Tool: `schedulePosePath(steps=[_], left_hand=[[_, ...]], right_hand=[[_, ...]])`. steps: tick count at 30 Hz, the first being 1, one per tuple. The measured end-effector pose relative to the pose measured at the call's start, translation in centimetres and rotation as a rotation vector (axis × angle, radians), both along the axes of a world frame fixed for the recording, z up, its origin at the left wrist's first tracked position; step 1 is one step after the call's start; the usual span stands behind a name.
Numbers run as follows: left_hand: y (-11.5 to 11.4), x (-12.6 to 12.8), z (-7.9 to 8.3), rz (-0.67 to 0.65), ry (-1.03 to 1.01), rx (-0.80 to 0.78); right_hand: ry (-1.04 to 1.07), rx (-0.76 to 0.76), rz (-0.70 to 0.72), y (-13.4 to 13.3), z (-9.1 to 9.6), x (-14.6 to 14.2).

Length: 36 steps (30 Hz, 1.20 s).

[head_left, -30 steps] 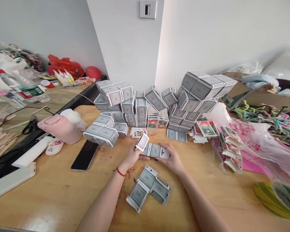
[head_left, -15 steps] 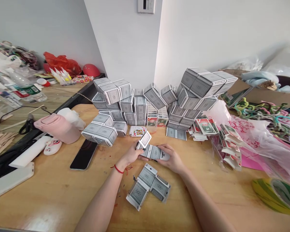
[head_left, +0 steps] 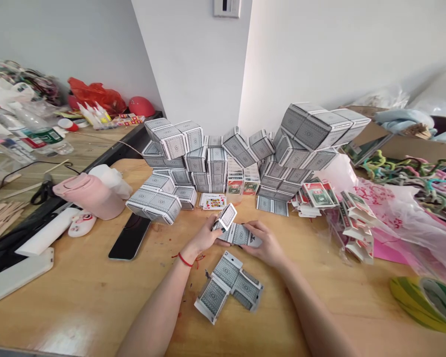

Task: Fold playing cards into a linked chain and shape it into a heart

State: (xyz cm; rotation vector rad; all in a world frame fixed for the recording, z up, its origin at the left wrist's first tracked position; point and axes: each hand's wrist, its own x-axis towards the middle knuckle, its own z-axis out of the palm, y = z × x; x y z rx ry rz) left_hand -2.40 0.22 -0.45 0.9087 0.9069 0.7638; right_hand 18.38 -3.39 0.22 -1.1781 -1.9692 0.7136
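The left hand (head_left: 204, 237) pinches the open end of a patterned box (head_left: 240, 234), its flap (head_left: 228, 216) standing up over the fingertips. The right hand (head_left: 268, 246) clasps the other end, so the box hangs just above the table (head_left: 96, 297), in front of the stack (head_left: 215, 158). I judge a slack grip could tip the contents out of the open end, or a hard push crease the flap. By count: one box in hand, about three flat cartons (head_left: 226, 290) overlapped near the wrists, one phone (head_left: 129, 238) and one pink flask (head_left: 91, 196) to the left, and well over twenty stacked boxes, too jumbled to count exactly.
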Motion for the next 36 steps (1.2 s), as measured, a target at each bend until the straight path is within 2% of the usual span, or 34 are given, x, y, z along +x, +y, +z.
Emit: schedulePosePath(steps=[6, 9, 11, 14, 16, 18, 26, 32, 36], left_hand=[[-0.4, 0.5, 1.0, 0.019, 0.061, 0.150], [-0.5, 0.9, 1.0, 0.088, 0.069, 0.175], [-0.4, 1.1, 0.8, 0.136, 0.044, 0.154], [-0.2, 1.2, 0.5, 0.204, 0.003, 0.140], [-0.2, 1.3, 0.4, 0.242, -0.005, 0.154], [-0.2, 1.4, 0.3, 0.269, 0.000, 0.180], [-0.2, 1.4, 0.2, 0.268, 0.030, 0.219], [-0.2, 1.3, 0.0, 0.272, 0.058, 0.242], [-0.4, 1.5, 0.0, 0.267, 0.051, 0.240]], right_hand=[[0.030, -0.052, -0.064, 0.0, -0.2, -0.6], [0.159, -0.072, -0.144, 0.2, -0.5, -0.9], [0.318, -0.108, -0.242, 0.4, -0.7, -0.9], [0.550, -0.292, -0.327, 0.6, -1.0, -0.8], [0.601, -0.469, -0.291, 0.6, -1.1, -0.7], [0.609, -0.576, -0.251, 0.5, -1.0, -0.8], [0.628, -0.556, -0.284, -0.1, -0.5, -1.8], [0.610, -0.545, -0.318, -0.1, -0.9, -2.1], [0.570, -0.523, -0.417, -0.1, -1.2, -2.7]])
